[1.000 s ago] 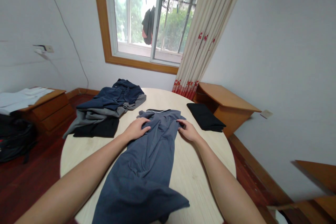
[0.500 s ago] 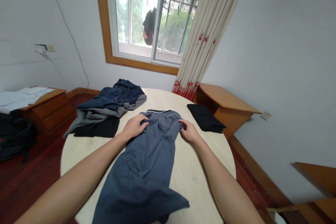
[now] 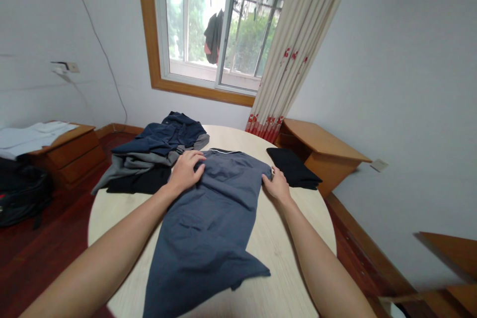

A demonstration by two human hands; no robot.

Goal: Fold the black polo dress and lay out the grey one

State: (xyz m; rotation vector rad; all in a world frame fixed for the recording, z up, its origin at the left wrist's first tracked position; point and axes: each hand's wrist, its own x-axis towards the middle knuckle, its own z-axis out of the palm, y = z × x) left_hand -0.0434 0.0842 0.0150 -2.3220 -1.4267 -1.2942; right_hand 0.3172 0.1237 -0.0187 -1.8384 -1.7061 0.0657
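Note:
A dark grey-blue garment [image 3: 212, 208] lies lengthwise across the round table, with a black band edged by a white line at its far end. My left hand [image 3: 186, 171] grips its upper left edge, thumb on the cloth and fingers curled at the side. At the upper right corner, my right hand [image 3: 276, 184] pinches the edge between thumb and fingers. Between the hands the cloth is spread fairly flat with light creases. Its near end fans out, a pointed corner reaching to the right.
The pale round table [image 3: 286, 258] carries a heap of navy, grey and black clothes [image 3: 160, 141] at the left back. A folded black garment [image 3: 294, 168] lies at the right. Beyond stand a wooden desk [image 3: 324, 139], a curtain [image 3: 290, 59] and a window.
My hands have moved apart, the left to the left and the right to the right. The garment's upper part is wider, and its bunched folds have flattened.

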